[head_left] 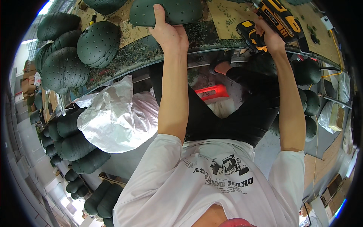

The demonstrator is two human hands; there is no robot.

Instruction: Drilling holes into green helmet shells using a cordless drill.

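At the bench's near edge, my left hand (171, 37) grips a dark green domed shell (179, 12) dotted with small holes. The thumb lies over its outer face and the fingers are underneath, partly hidden. My right hand (270, 37) is wrapped round the handle of a yellow and black cordless drill (279, 22), whose battery (247, 33) sticks out to the left. The drill's front end reaches the top of the picture, so its tip is hard to make out. Shell and drill are apart.
Stacked green domes (99, 43) crowd the bench's left end. Dark green shavings litter the workbench (132, 47). Below it hangs a white plastic sack (121, 117), with more stacked domes (77, 145) at the left. A yellow cord (333, 49) runs down the right side. A red plastic piece (213, 92) lies under the bench.
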